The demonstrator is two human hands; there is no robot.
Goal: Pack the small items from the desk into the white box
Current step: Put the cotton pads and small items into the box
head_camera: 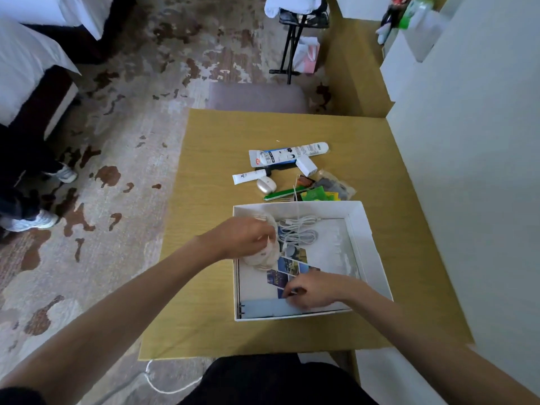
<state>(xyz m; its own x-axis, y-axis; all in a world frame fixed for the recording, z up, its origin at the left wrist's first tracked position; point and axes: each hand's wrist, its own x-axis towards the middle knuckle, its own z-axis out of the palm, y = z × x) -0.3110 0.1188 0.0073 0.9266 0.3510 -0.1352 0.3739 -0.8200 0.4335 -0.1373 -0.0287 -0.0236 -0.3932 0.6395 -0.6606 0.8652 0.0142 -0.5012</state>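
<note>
The white box [362, 226] sits open on the wooden desk [210, 159]. Inside lie a coiled white cable [301, 232], picture cards [289, 267] and a pale blue strip [263, 308]. My left hand [248, 236] is at the box's left side, fingers closed on a clear bag holding a white round item [261, 258]. My right hand [312, 289] rests low in the box, pinching the edge of a card. Beyond the box lie a large tube [287, 154], a small white tube [248, 177], a white charger [306, 165], an earbud case [266, 184], a green pen [285, 193] and snack packets [324, 191].
A white wall unit [467, 171] borders the desk's right edge. A chair seat [257, 96] stands behind the desk. Beds and a person's shoes [32, 220] are at the left on patterned carpet. A white cord [163, 384] lies on the floor near me.
</note>
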